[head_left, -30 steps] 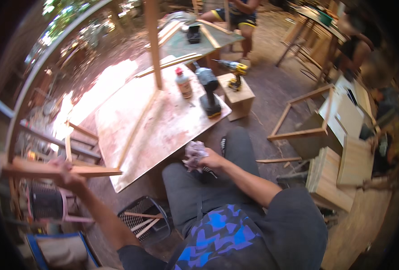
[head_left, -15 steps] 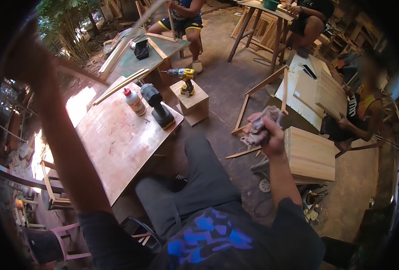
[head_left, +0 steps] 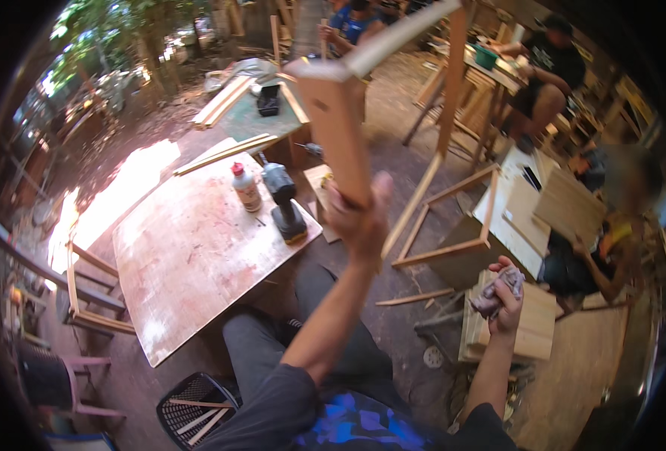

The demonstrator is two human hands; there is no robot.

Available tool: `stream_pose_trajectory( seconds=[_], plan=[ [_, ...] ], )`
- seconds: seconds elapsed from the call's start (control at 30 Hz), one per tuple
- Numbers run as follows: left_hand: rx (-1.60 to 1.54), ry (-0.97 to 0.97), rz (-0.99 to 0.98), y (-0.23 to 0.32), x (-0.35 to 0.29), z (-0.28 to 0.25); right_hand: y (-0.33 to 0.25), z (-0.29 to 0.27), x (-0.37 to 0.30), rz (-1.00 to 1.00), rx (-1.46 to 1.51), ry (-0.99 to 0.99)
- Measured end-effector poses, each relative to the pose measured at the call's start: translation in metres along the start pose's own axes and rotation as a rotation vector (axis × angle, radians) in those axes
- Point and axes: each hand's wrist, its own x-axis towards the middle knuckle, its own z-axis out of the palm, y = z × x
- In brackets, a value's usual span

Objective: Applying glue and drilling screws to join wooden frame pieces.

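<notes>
My left hand (head_left: pixel 359 222) is raised in front of me, its fingers wrapped round a rectangular wooden frame (head_left: pixel 339 131). The frame stands tilted in the air, one thick member toward me and thinner strips running away to the upper right. Lower on the right, my right hand (head_left: pixel 507 310) closes on a crumpled, stained rag (head_left: pixel 489 298). The rag and the frame are apart. On the pale worktable (head_left: pixel 198 240) to my left stand a glue bottle (head_left: pixel 246 188) with a red cap and a dark cordless drill (head_left: pixel 284 203).
Another wooden frame (head_left: pixel 449 259) leans by a white-topped bench (head_left: pixel 525 218) on the right, where a person handles a board (head_left: pixel 571 207). Stacked panels (head_left: pixel 532 327) lie beneath my right hand. A black basket (head_left: pixel 190 410) with wood strips is at lower left. Two people sit farther back.
My left arm has swung from the far left to the centre, bringing the wooden frame into view. My right hand, still gripping the rag, has moved lower and to the right.
</notes>
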Motion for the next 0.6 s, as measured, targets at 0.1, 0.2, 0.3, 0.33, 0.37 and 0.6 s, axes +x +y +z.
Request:
stream_pose_trajectory(
  seconds=[0.1,0.2,0.3,0.33,0.37,0.6],
  plan=[
    [0.077,-0.041,-0.012,-0.033,-0.041,-0.015,0.004,0.008,0.035,0.055,0.065,-0.094],
    [0.221,-0.053,-0.045,-0.062,-0.076,-0.037,0.01,0.028,0.075,0.154,0.182,-0.191],
    [0.268,-0.067,-0.07,-0.077,-0.107,-0.058,0.016,0.061,0.118,0.317,0.274,-0.346],
    [0.273,-0.064,-0.071,-0.08,-0.115,-0.065,0.019,0.073,0.132,0.41,0.321,-0.439],
    [0.325,-0.083,-0.07,-0.083,-0.122,-0.07,0.021,0.083,0.147,0.508,0.398,-0.586],
    [0.451,-0.214,-0.029,-0.104,-0.155,-0.106,0.061,0.125,0.206,0.592,0.331,-0.487]
  ],
)
